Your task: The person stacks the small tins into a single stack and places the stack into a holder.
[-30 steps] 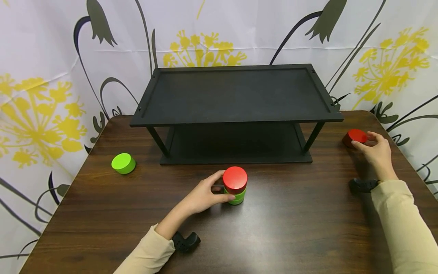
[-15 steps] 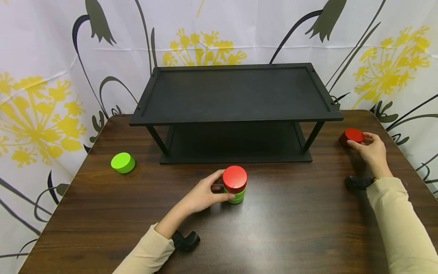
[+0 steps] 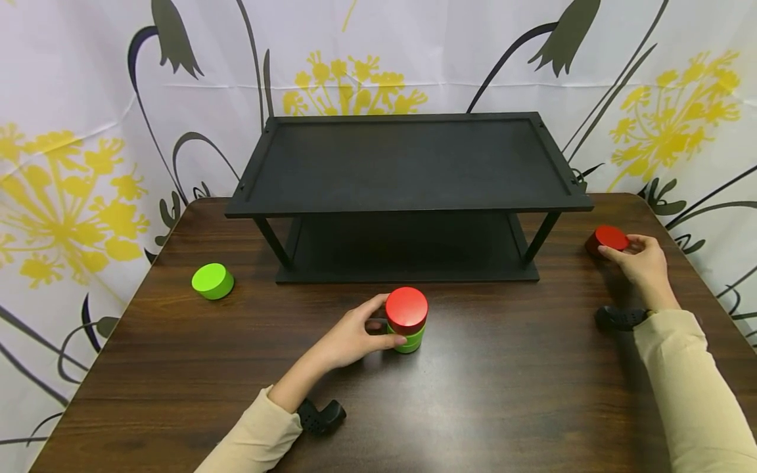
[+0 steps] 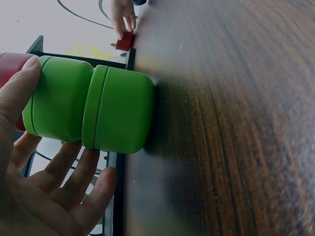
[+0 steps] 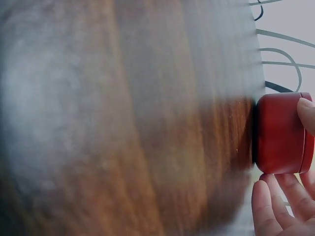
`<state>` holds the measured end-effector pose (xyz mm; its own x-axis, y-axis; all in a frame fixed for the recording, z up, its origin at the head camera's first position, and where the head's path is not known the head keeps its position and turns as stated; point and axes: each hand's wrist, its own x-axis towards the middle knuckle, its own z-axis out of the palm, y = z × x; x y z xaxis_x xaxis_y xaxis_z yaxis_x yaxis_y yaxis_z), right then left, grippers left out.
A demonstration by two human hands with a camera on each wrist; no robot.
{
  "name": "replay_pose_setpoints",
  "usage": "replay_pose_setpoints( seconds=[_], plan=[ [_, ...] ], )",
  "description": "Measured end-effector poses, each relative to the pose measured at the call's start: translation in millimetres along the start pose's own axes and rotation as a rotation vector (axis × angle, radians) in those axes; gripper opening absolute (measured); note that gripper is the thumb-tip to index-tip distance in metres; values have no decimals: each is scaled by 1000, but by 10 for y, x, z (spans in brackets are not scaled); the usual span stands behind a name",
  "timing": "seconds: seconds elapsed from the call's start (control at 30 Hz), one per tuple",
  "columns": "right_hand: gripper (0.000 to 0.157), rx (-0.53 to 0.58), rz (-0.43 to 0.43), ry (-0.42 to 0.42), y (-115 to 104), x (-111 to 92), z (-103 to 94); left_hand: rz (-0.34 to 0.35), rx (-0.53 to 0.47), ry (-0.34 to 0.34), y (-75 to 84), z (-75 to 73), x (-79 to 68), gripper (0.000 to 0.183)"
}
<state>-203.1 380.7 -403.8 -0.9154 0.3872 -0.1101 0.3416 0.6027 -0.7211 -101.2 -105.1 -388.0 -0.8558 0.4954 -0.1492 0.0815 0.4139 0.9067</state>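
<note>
At the table's middle, my left hand (image 3: 349, 338) holds a stack of small round tins from its left side. The stack has a red tin (image 3: 406, 310) on top of two green tins (image 4: 123, 110). In the left wrist view the thumb lies at the seam between the red tin and the upper green one, and the lower fingers spread behind the stack. At the far right, my right hand (image 3: 643, 266) grips another red tin (image 3: 609, 239) between thumb and fingers. The right wrist view shows this red tin's base right at the tabletop.
A black two-tier shelf (image 3: 408, 164) stands at the back of the dark wooden table (image 3: 503, 394). A single green tin (image 3: 213, 281) sits left of the shelf. Behind everything hangs a white curtain (image 3: 461, 39) with flower prints.
My right hand and the red tin in it have shifted slightly left, closer to the shelf. My left hand and the stack have stayed in place.
</note>
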Motion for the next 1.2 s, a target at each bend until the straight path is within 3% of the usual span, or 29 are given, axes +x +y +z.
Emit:
replay_pose_setpoints(
  seconds=[0.47,0.73,1.03,1.2],
  plan=[
    [78,92,32,34,-32,-38,-63,4,7,-5,-16,0,5,70],
    [79,118,6,28,-87,-70,-133,13,5,-3,-5,-1,-3,71],
    [54,206,-18,33,-296,-172,-254,8,7,-1,-19,-1,-1,70],
    [37,326,-71,52,-427,-232,-327,10,12,0,-25,-1,8,71]
  ],
)
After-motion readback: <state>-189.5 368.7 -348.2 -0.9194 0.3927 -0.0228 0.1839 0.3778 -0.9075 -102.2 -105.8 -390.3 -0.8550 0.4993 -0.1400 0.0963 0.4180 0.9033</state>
